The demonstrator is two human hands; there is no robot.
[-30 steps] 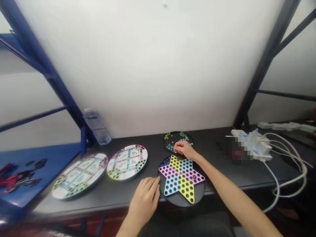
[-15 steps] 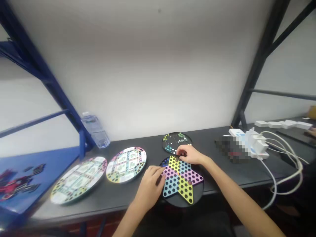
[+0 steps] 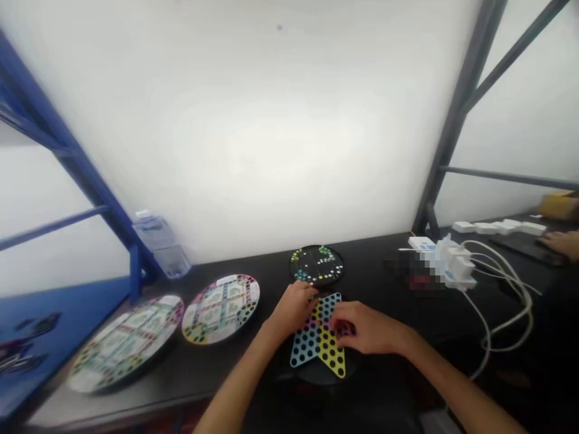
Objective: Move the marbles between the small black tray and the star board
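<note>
While both your hands hang low over the star board [image 3: 322, 339], here's the call: L hand [image 3: 294, 304] is over its far-left part, fingers bent down; R hand [image 3: 365, 325] is over its right part, thumb and fingers curled w/ a gap showing. They're apart from each other. Is either one pinching a small pc? Can't tell, fingertips are hidden.

Star board's right in front of you, face up on its dark round base [image 3: 312, 372]. Looks stiff and fairly light, prob. plastic, so a bump could slide it; best hold is the base's rim, not the holed face. Just beyond the star board sits the black disc [image 3: 312, 258], carrying small coloured pcs [image 3: 324, 252]: prob. hard, light, slick, easy to scatter, so a thumb-and-finger pinch, one at a time, suits 'em. L of the star board, two more: nearer round board [image 3: 221, 308], farther round board [image 3: 128, 343].
</note>
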